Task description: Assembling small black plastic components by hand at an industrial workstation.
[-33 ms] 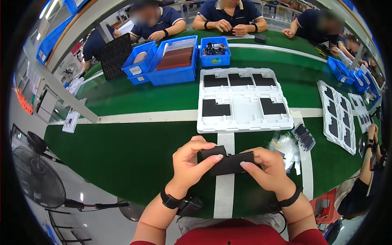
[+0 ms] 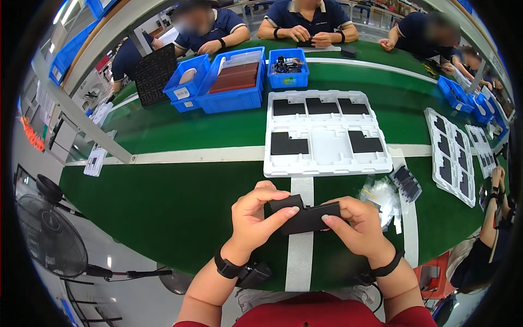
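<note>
Above the green table's near part, a black, flat, L-shaped part is held between my two hands. My left hand pinches its left end, with the thumb on the face towards me and the fingers behind. The right end is gripped the same way by my right hand. Just beyond lies a white moulded tray; similar black L-shaped parts rest in several of its compartments, and the front middle one shows bare white.
Right of my hands lie crumpled clear plastic bags and a clear pack with dark pieces. Blue bins stand at the far left-centre. More white trays lie at the right. Co-workers sit across the table; a fan stands at left.
</note>
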`<state>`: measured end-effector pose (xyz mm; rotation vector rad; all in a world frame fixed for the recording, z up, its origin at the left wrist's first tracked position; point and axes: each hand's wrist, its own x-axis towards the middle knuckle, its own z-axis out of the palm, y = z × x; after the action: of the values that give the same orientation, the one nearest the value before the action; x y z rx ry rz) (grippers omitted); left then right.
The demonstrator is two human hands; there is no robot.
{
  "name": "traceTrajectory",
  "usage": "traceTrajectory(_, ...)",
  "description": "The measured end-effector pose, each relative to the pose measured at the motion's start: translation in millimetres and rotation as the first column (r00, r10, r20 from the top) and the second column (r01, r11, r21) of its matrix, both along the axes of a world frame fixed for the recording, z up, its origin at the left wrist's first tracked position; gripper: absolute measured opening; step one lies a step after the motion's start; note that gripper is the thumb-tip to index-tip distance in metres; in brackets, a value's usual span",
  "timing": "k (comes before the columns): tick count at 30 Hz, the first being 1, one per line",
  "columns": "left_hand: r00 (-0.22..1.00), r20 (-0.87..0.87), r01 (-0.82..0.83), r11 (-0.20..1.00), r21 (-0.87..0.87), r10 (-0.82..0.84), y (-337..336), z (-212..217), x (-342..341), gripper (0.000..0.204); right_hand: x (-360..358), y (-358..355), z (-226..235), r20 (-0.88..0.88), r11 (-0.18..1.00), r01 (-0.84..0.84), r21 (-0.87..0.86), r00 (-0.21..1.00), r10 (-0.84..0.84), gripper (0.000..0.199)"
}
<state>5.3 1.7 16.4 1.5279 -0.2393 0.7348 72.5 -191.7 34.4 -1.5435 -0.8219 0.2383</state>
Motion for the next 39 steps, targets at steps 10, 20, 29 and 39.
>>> traceTrajectory(10,0.889,-0.307,0.353,0.936,-0.008,-0.338,19.5,14.2,-1.8,0.038,4.2,-1.8,-3.3,-0.136,0.991,-0.102,-0.089,0.987,0.09,0.009)
traceTrajectory(20,0.846,-0.279,0.405,0.888,-0.217,-0.454,3.0,17.5,1.2,0.04,4.3,8.5,-10.3,-0.389,0.992,-0.027,0.122,0.918,0.073,0.012)
traceTrajectory(29,0.832,-0.303,0.337,0.857,-0.39,-0.465,-0.5,21.0,-2.0,0.03,-4.1,17.7,-21.6,-0.439,0.972,0.021,0.234,0.894,0.087,0.012)
traceTrajectory(39,0.884,-0.356,0.098,0.865,-0.492,-0.303,-13.7,5.7,0.6,0.015,-13.9,19.8,-41.6,0.035,0.988,0.153,0.027,0.987,-0.154,0.013)
